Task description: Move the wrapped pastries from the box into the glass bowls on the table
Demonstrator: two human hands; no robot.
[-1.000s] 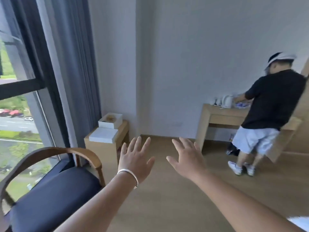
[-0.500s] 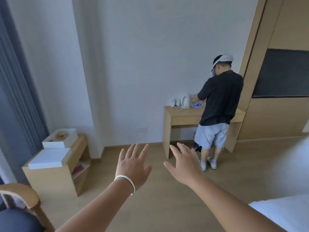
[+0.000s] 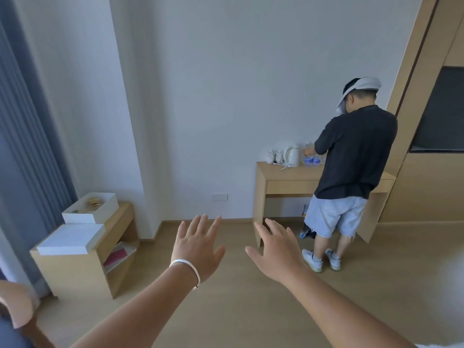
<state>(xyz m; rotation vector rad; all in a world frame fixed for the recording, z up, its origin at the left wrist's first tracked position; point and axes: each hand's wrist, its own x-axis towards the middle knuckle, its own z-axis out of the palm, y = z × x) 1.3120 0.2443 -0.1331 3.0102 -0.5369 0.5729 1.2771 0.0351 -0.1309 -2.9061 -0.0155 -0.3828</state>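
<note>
Both hands are stretched forward over the floor with fingers spread, and they hold nothing: the left hand (image 3: 197, 247), with a white bracelet (image 3: 187, 267) on its wrist, and the right hand (image 3: 275, 249) just beside it. The open white box (image 3: 90, 208) with the pastries (image 3: 95, 201) stands at the far end of a low wooden worktop (image 3: 120, 217), and its lid (image 3: 71, 239) lies at the near end. Another person (image 3: 351, 172) stands at a desk (image 3: 283, 175) with a kettle (image 3: 292, 155).

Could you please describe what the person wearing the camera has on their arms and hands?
Both forearms are bare, with no sleeves in view and no gloves. The left hand has a thin white bracelet around its wrist. The right hand shows no ring, watch or band.
</note>
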